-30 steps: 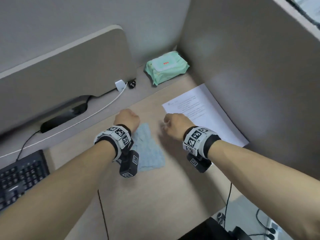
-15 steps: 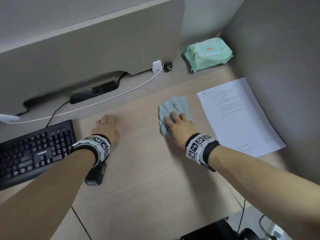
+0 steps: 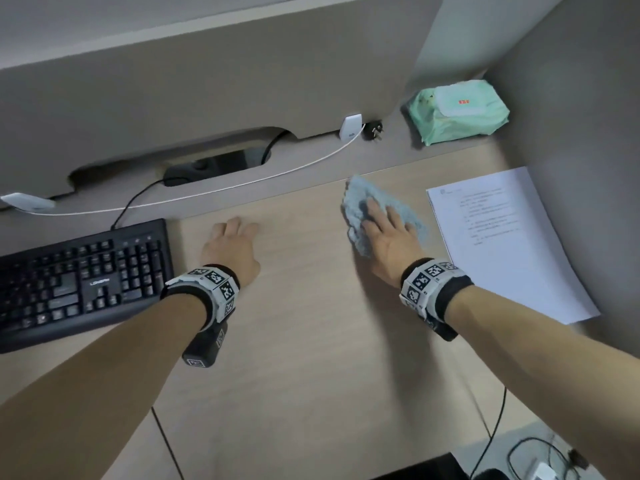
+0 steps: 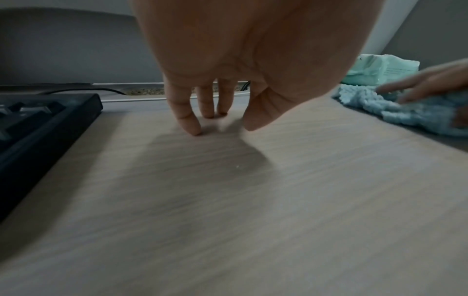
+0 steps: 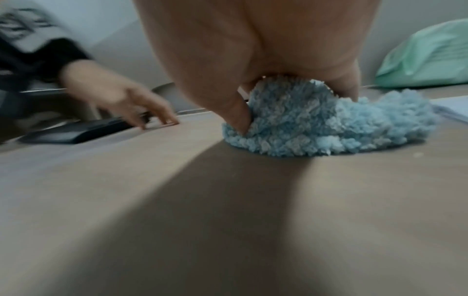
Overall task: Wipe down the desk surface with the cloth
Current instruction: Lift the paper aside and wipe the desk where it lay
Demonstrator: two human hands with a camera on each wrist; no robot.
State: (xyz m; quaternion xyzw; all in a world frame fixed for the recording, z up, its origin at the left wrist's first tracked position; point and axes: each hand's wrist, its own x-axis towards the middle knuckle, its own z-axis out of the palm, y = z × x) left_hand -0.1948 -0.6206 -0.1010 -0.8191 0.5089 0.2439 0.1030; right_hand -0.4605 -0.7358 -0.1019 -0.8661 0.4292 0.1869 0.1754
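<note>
A fluffy light-blue cloth [image 3: 360,199] lies bunched on the pale wood desk [image 3: 311,358], near its back strip and left of a sheet of paper. My right hand [image 3: 388,237] lies flat on the cloth with straight fingers and presses it down. In the right wrist view the cloth [image 5: 316,124] bulges out under the palm [image 5: 266,50], with the thumb at its left side. My left hand [image 3: 232,244] rests open on the bare desk, right of the keyboard. Its fingertips [image 4: 195,130] touch the wood and it holds nothing.
A black keyboard [image 3: 79,282] sits at the left. A printed sheet [image 3: 512,251] lies at the right against the side wall. A green wet-wipe pack [image 3: 457,110] and a white cable [image 3: 242,187] lie on the grey back strip under the partition. Dark cables hang at the front edge.
Both hands were fists at the cloth a second ago. The left hand moved left and flattened on the desk. The right hand spread over the cloth and pushed it toward the back.
</note>
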